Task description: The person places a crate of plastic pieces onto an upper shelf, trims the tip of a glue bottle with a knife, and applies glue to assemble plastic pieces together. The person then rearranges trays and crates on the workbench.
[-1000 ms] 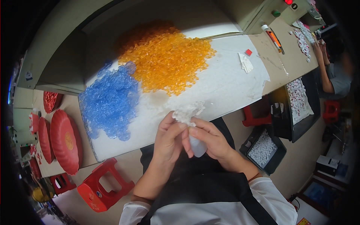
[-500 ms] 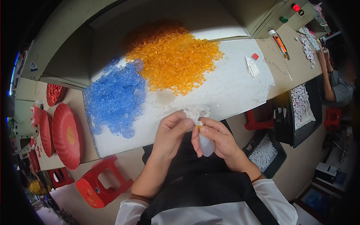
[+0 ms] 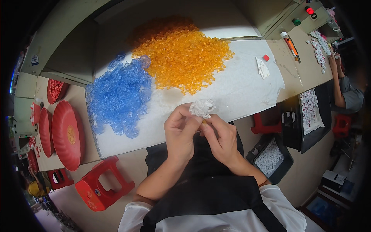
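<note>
From where I'm standing, clock centred on where the hands meet: red trays (image 3: 69,123) at 9 o'c, red stool (image 3: 104,183) at 8, blue pile (image 3: 118,98) at approx. 10. Then L hand (image 3: 181,129): thumb & index pinching the crumpled white wad (image 3: 202,107) by its L & lower side, other fingers curled, partly hidden. Orange pile (image 3: 185,54) sits well off at 12, on the white sheet (image 3: 245,89).

Key bit: wad is at 12 o'c, directly off the joined fingertips; roundish, a touch wider along 9–3, no real long axis. L hand is nearer, touching it. A tiny yellow bit (image 3: 204,121) peeks out at wad's 6, btwn the two thumbs' tips.

R hand (image 3: 221,137) comes in from 4–5; thumb & index look pressed tog. on that yellow bit, just below wad. Can't tell if they touch wad too; rest of its fingers bent, partly out of sight.

Further R: red block (image 3: 266,58) at 1–2, tub (image 3: 270,156) of white bits at 4, pens (image 3: 290,46) approx. 2.
</note>
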Action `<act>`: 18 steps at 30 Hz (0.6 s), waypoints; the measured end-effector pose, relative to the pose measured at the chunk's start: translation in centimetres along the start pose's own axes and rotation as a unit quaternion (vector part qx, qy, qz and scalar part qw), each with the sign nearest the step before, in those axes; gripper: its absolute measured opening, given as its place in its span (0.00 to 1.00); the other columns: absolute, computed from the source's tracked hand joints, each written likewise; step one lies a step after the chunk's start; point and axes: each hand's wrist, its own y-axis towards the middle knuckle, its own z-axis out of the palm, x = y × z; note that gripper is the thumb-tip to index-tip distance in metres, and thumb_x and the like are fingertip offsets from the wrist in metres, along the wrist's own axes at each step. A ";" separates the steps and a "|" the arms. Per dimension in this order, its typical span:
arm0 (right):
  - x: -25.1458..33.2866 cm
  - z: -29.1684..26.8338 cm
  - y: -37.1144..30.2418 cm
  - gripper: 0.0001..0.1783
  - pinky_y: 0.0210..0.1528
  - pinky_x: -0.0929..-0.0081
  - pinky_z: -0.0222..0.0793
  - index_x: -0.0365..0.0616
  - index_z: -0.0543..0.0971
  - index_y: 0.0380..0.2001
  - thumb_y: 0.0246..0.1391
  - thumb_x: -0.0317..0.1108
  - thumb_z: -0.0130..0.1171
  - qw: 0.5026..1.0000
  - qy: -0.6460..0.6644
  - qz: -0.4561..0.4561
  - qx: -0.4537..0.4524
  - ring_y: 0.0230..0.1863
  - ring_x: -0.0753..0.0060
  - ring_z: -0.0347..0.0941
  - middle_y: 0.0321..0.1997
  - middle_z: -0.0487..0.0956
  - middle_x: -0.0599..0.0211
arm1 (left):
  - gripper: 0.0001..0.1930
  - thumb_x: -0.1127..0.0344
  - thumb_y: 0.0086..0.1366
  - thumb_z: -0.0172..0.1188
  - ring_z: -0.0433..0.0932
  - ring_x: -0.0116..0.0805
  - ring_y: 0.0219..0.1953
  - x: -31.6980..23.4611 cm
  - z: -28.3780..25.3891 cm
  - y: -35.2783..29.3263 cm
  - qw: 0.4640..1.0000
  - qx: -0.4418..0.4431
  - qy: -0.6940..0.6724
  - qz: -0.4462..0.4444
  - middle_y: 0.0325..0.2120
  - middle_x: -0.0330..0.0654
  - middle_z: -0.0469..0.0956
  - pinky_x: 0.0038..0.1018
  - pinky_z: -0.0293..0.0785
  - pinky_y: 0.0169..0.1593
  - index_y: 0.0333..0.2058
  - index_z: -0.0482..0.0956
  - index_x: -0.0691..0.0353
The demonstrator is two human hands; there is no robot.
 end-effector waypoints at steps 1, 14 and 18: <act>0.0 0.0 0.1 0.07 0.25 0.78 0.66 0.37 0.72 0.31 0.51 0.29 0.48 1.000 0.001 -0.004 -0.003 0.21 0.68 0.72 0.22 0.73 0.59 | 0.05 0.80 0.54 0.49 0.71 0.25 0.30 -0.3 0.1 0.2 0.999 -0.022 -0.033 0.013 0.32 0.39 0.72 0.22 0.69 0.32 0.27 0.68 0.62; -0.5 -0.7 0.1 0.08 0.24 0.81 0.66 0.36 0.72 0.31 0.53 0.30 0.47 0.996 0.088 0.019 -0.006 0.21 0.73 0.72 0.21 0.74 0.61 | 0.03 0.77 0.54 0.54 0.70 0.20 0.32 -1.3 -1.1 -0.1 0.993 0.026 0.059 -0.103 0.27 0.34 0.72 0.18 0.65 0.38 0.27 0.71 0.63; -0.3 -0.9 0.1 0.08 0.24 0.82 0.65 0.36 0.71 0.31 0.53 0.31 0.47 0.996 0.084 0.032 0.010 0.21 0.75 0.71 0.21 0.73 0.63 | 0.02 0.77 0.55 0.54 0.71 0.21 0.33 -1.1 -0.7 -0.2 0.992 0.040 0.060 -0.103 0.27 0.35 0.72 0.18 0.67 0.38 0.28 0.72 0.65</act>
